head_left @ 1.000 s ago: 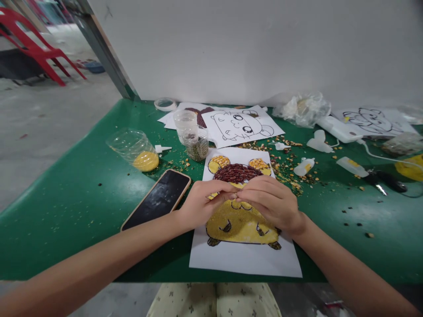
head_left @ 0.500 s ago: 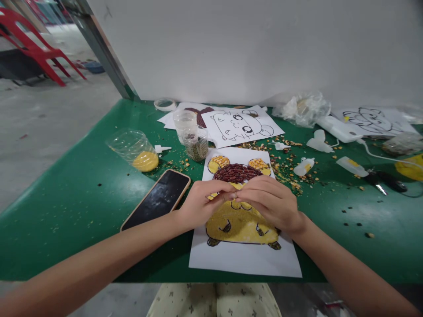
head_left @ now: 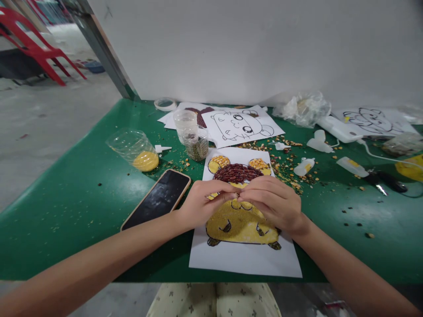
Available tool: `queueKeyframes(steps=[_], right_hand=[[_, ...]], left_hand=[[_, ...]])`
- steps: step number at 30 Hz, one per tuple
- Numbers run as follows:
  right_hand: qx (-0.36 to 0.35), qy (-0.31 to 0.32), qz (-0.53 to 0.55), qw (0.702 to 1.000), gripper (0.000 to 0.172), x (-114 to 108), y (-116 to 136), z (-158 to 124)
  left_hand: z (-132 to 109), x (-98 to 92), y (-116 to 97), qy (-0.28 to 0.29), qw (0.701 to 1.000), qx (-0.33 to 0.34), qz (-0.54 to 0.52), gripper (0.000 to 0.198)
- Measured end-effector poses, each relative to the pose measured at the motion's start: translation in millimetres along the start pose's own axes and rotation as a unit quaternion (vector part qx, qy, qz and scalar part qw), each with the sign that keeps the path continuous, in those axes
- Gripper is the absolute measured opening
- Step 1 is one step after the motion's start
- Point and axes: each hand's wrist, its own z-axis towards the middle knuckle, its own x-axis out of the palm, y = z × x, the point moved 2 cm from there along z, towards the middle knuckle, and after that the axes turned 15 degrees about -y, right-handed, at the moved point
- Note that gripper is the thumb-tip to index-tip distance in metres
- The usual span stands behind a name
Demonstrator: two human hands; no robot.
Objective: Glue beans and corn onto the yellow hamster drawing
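Note:
A white sheet with a hamster picture [head_left: 243, 222] lies in front of me, filled with yellow grains on the body, dark red beans over the head and corn kernels in the ears. Above its face, my left hand [head_left: 211, 202] and my right hand [head_left: 274, 202] meet fingertip to fingertip. Both are closed in a pinch, and whatever they hold is too small to make out. They hide the middle of the hamster's face. Left of the sheet lies a phone [head_left: 157, 198] in a tan-edged case, close to my left wrist.
A tipped clear jar [head_left: 134, 145] with yellow grains and an upright cup of green beans [head_left: 197, 147] stand left. Behind lies an uncoloured hamster drawing [head_left: 238, 125]. Loose seeds [head_left: 287, 169], glue bottles [head_left: 304, 166] and a white cabled device [head_left: 340, 128] are on the right.
My right hand has shifted very slightly to the right, its fingertips still meeting those of the left. The sheet and surrounding objects stay where they were.

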Motion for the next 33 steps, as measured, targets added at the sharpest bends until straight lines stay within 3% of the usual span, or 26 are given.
queueKeyframes(steps=[21,33], right_hand=[[0.024,0.031,0.03,0.999,0.012,4.9,-4.9,2.1],[0.03,0.002,0.013,0.999,0.011,5.2,-2.8,-0.6]], left_hand=[[0.3,0.6,1.1,0.007,0.999,0.031,0.027,0.015],[-0.7,0.5,2.3,-0.01,1.0,0.011,0.014,0.014]])
